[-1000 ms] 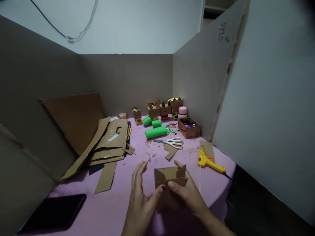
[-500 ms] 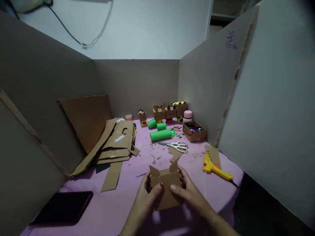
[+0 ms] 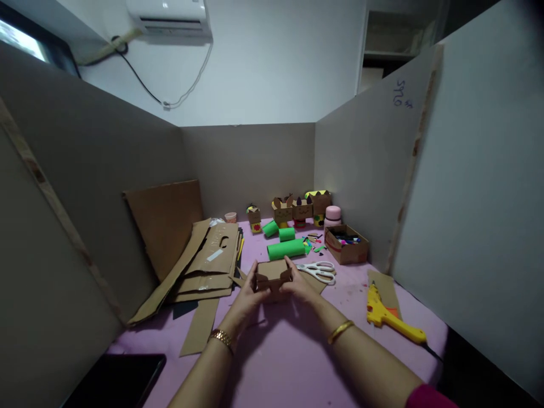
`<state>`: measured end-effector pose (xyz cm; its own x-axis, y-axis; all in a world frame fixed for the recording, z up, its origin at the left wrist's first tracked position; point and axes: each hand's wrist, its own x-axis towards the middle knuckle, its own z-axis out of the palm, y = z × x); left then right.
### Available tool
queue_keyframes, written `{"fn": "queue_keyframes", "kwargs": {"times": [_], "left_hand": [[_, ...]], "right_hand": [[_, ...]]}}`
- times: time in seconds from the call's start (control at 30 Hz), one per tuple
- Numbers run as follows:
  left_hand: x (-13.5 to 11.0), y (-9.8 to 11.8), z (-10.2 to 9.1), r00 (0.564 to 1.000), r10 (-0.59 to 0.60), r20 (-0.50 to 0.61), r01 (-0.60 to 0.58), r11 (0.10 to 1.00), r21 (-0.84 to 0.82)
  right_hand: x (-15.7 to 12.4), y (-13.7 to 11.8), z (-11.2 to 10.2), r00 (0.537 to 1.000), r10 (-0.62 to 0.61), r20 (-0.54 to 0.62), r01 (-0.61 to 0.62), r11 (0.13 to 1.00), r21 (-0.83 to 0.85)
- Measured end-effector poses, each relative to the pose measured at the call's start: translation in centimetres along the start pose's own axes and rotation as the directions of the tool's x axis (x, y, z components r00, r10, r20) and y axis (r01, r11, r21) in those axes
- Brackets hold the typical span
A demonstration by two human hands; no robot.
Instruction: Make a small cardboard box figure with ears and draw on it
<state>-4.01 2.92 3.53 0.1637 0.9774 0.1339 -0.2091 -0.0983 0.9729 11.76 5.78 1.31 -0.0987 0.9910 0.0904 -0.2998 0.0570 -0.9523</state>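
Observation:
Between my two hands is a small brown cardboard box (image 3: 273, 270), its folded top facing me. My left hand (image 3: 250, 294) grips its left side, with a bracelet on the wrist. On the box's right side, my right hand (image 3: 298, 283) is closed in the same way. White-handled scissors (image 3: 322, 271) lie just beyond my right hand, partly over a cardboard scrap (image 3: 313, 283). Farther back rests a long green paper tube (image 3: 287, 249), with two shorter green tubes behind it.
Flattened cardboard (image 3: 212, 258) is stacked at the left, with a dark tablet or phone (image 3: 119, 379) in front. A yellow glue gun (image 3: 393, 320) lies at the right. Behind stand a box of pens (image 3: 346, 249), a pink bottle (image 3: 332, 214) and several cardboard figures (image 3: 283, 211).
My hands have moved forward with the cardboard box, and it has tilted away so its top shows. The view has tipped upward, bringing the air conditioner into sight.

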Motion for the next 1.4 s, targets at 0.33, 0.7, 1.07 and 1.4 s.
{"fn": "queue_keyframes", "kwargs": {"times": [0.33,0.7,1.07,1.4], "left_hand": [[-0.3,-3.7,-0.8,0.997,0.020,-0.075,-0.018,1.000,0.021],[0.2,-2.9,-1.2,0.946,0.223,-0.237,-0.158,0.951,0.267],[0.4,-2.8,-0.8,0.949,0.241,-0.205,-0.176,0.940,0.293],[1.0,-3.9,-1.2,0.957,0.226,-0.181,-0.168,0.942,0.290]], "right_hand": [[-0.9,3.8,0.3,0.991,-0.097,-0.096,0.101,0.994,0.035],[-1.2,1.4,-1.4,0.947,-0.271,-0.175,0.240,0.954,-0.177],[-0.6,1.0,-1.3,0.915,-0.386,-0.120,0.335,0.890,-0.308],[-0.4,1.4,-1.9,0.913,-0.396,-0.099,0.347,0.880,-0.324]]}}
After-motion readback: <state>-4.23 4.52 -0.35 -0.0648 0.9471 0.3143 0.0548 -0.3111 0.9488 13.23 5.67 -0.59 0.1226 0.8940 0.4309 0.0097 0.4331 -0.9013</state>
